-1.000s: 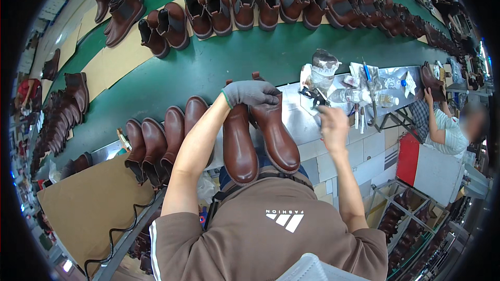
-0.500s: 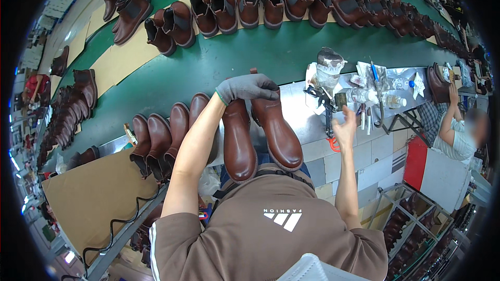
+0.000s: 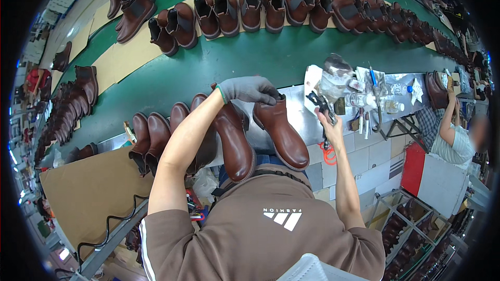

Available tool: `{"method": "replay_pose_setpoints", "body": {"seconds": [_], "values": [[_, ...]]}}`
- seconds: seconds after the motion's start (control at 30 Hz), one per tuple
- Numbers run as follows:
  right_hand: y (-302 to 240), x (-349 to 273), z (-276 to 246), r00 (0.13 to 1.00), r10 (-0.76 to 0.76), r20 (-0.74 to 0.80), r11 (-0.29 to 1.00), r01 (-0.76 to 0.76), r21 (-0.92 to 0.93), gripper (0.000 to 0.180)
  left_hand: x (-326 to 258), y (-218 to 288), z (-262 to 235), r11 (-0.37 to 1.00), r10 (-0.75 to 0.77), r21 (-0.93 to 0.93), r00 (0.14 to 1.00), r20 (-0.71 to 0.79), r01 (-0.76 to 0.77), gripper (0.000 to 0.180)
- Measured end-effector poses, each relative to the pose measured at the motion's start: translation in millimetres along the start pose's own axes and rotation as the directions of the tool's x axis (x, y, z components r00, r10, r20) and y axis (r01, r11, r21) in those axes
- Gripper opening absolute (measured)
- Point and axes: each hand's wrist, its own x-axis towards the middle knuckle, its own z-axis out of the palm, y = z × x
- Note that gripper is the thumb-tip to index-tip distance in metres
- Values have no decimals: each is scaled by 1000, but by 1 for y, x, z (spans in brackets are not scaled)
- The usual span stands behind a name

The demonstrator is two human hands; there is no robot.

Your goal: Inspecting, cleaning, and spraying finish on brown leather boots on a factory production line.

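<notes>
My left hand [image 3: 247,90] wears a grey knit glove. Its fingers are closed on the top edge of a brown leather ankle boot [image 3: 284,132], whose toe points toward me. Just left of it, below the gloved wrist, stands a second brown boot [image 3: 234,143]. My bare right hand [image 3: 332,127] grips a black air gun [image 3: 324,105] with a red coiled hose [image 3: 327,153] hanging under it. The fingers partly hide the tool's handle.
More boots [image 3: 159,135] stand at the left by a cardboard sheet [image 3: 94,198]. Bottles [image 3: 359,99] and a blue pen [image 3: 373,77] lie on the metal bench, right. Boots [image 3: 250,8] line the green conveyor [image 3: 208,65]. A co-worker [image 3: 453,135] handles boots at far right.
My right hand has moved up and left and taken hold of the air gun, which has lifted. The held boot has shifted slightly right, and the other boot has moved a little left.
</notes>
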Motion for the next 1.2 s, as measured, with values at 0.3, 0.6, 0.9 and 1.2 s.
{"method": "replay_pose_setpoints", "body": {"seconds": [0.3, 0.6, 0.9, 1.2], "values": [[-137, -109, -65, 984, -15, 177, 999, 9, 35, 21, 3, -42, -6, 965, 101, -227, 987, -125, -127, 37], [-165, -113, -50, 939, -329, 97, 910, 343, -232, 42, 7, -38, -12, 967, 94, -228, 991, -94, -113, 36], [-166, -116, -35, 935, -282, 215, 928, 323, -185, 39, 6, -42, -12, 956, 85, -276, 994, -63, -99, 29], [-171, -129, -34, 932, -293, 212, 934, 326, -143, 36, 7, -45, -15, 955, 119, -272, 993, -20, -120, 32]]}}
